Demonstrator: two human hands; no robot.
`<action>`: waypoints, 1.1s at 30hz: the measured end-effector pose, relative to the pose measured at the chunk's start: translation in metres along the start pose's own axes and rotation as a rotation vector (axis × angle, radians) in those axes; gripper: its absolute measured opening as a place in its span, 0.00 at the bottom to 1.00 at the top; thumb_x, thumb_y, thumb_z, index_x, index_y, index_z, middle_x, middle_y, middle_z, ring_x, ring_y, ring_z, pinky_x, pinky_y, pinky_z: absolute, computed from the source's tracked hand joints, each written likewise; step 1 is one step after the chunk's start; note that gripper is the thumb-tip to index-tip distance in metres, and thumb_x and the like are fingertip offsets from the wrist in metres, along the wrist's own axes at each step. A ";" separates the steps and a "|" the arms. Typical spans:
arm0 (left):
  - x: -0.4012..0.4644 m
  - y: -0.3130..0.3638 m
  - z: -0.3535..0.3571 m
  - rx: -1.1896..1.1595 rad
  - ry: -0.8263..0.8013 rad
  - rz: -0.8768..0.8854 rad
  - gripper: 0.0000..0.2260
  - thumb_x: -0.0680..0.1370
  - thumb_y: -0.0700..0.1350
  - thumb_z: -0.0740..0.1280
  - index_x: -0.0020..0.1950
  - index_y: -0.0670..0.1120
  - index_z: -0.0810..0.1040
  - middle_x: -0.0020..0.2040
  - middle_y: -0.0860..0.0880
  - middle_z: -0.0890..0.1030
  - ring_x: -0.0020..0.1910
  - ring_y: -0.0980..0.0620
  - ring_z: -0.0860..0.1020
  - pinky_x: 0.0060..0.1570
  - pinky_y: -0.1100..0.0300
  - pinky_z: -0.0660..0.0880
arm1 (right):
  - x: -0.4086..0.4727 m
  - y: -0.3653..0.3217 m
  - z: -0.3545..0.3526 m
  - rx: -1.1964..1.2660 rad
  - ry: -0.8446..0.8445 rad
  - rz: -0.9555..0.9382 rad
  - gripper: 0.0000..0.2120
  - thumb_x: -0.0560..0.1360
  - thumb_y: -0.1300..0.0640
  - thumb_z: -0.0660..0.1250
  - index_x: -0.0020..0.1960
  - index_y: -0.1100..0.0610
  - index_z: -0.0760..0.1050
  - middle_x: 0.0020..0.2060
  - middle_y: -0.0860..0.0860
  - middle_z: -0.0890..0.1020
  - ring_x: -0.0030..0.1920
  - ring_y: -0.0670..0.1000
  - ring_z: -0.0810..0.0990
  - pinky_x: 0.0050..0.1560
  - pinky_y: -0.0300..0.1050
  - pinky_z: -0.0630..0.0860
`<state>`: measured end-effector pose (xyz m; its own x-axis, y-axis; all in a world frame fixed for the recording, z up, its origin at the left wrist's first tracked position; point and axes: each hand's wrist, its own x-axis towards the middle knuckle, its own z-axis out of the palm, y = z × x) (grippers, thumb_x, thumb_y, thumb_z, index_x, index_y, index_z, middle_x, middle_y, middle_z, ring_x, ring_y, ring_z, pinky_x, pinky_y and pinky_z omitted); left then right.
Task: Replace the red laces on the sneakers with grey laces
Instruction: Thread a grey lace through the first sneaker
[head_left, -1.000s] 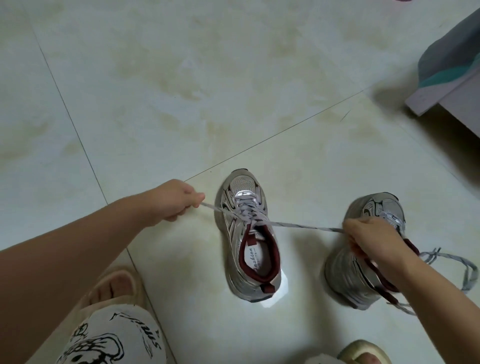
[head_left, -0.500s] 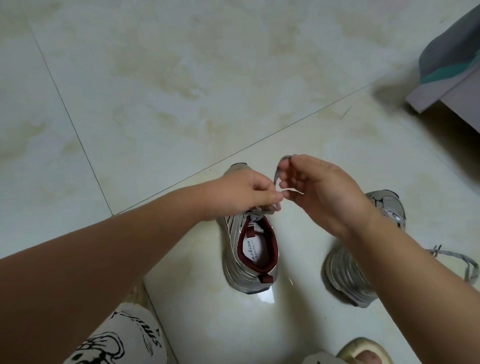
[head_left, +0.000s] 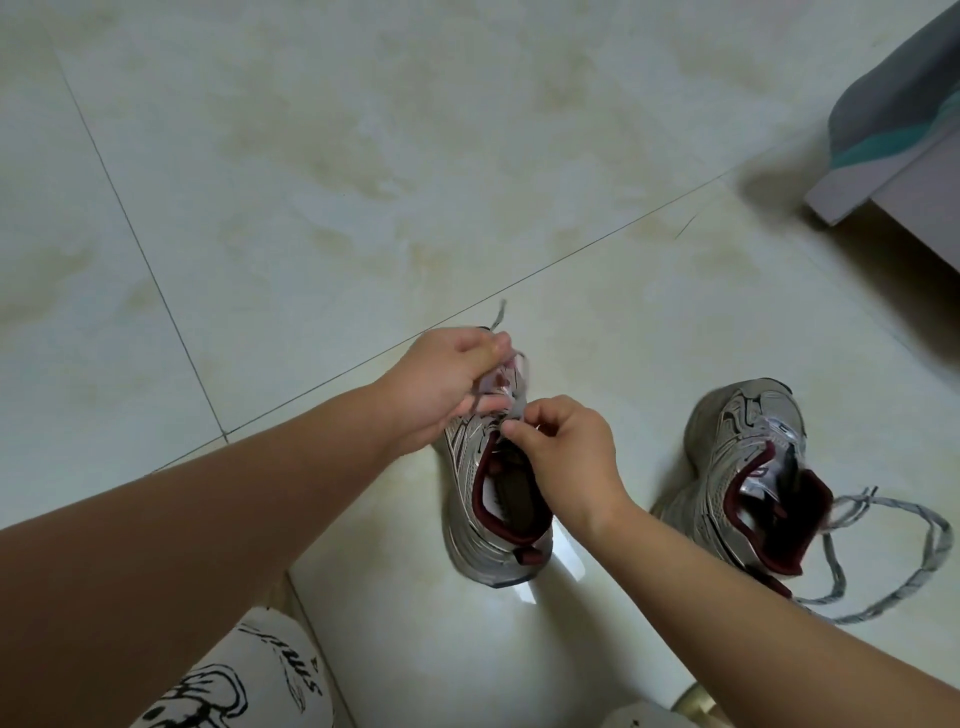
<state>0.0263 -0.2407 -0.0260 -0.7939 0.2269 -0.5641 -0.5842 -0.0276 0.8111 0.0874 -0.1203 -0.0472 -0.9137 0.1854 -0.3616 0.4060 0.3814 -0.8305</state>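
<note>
Both hands, left (head_left: 447, 384) and right (head_left: 558, 447), pinch the grey lace (head_left: 497, 318) over the left sneaker (head_left: 496, 525); the person should keep both ends taut while tying

floor (head_left: 363, 156) open ahead | 2 sneakers (head_left: 488, 499) block near | furniture (head_left: 904, 171) far-right

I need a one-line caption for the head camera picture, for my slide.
Both hands, left and right, tie the grey lace on the left sneaker; the right sneaker's lace lies loose.
</note>
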 end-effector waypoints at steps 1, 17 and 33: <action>0.002 0.000 -0.002 0.127 0.180 0.057 0.04 0.77 0.46 0.64 0.48 0.45 0.74 0.50 0.47 0.75 0.44 0.52 0.76 0.50 0.57 0.76 | 0.002 0.000 0.000 0.056 0.011 0.029 0.12 0.71 0.61 0.70 0.30 0.55 0.74 0.33 0.50 0.76 0.34 0.47 0.73 0.41 0.39 0.72; -0.005 -0.035 -0.007 0.458 0.120 0.123 0.12 0.73 0.43 0.70 0.29 0.49 0.76 0.29 0.52 0.75 0.30 0.57 0.72 0.36 0.66 0.70 | 0.002 0.000 -0.002 0.289 0.017 0.066 0.08 0.74 0.65 0.66 0.37 0.67 0.77 0.28 0.54 0.75 0.28 0.44 0.70 0.30 0.35 0.69; -0.023 -0.056 0.011 0.430 0.350 0.307 0.10 0.74 0.39 0.67 0.34 0.46 0.72 0.33 0.53 0.71 0.32 0.56 0.71 0.41 0.60 0.72 | 0.006 0.003 -0.006 0.215 0.008 0.202 0.12 0.73 0.62 0.68 0.32 0.58 0.74 0.22 0.49 0.75 0.19 0.41 0.65 0.25 0.34 0.63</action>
<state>0.0792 -0.2337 -0.0571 -0.9652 -0.0630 -0.2538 -0.2588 0.3691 0.8926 0.0836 -0.1127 -0.0492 -0.8142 0.2457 -0.5261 0.5661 0.1351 -0.8132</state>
